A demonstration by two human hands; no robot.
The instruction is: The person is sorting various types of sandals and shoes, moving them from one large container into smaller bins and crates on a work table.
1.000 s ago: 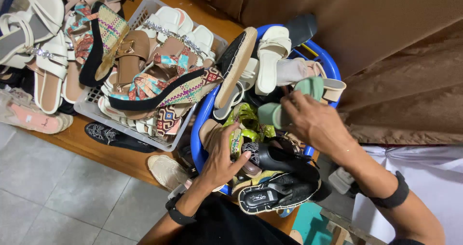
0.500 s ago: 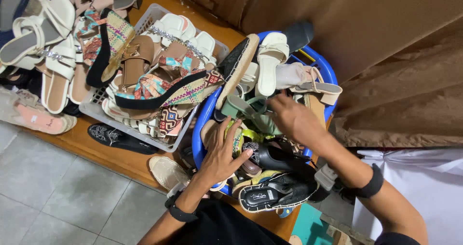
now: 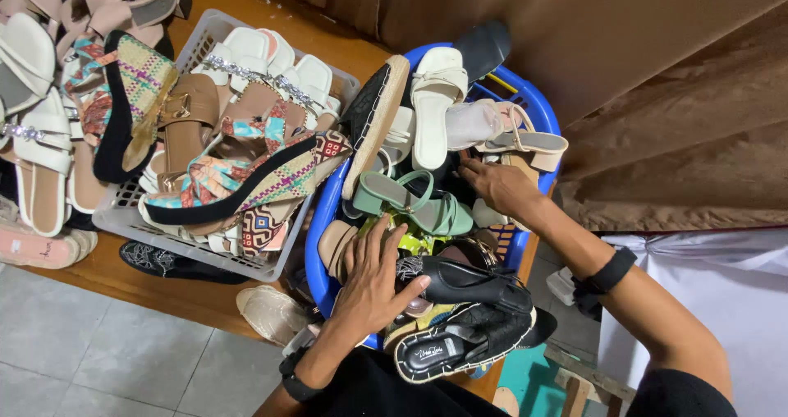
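From the head camera I take the round blue basket (image 3: 542, 109) as my landmark: it is heaped so full of mixed shoes that pairs lie crosswise over one another, which I judge is why both hands are inside it, steadying and parting the pile. My left hand (image 3: 373, 281) lies flat at the basket's near side, fingers spread and pressing on the heap, its fingertips resting against a black strappy sandal (image 3: 464, 281) without closing on it. My right hand (image 3: 497, 185) reaches into the basket's middle, fingers loosely apart and pointed down among the shoes; whether they pinch anything I cannot tell. A mint-green heeled sandal (image 3: 410, 199) lies on top between the two hands, just beside the right fingertips. Left of the basket, touching its rim, stands a grey crate (image 3: 111, 212) piled with patterned wedges.
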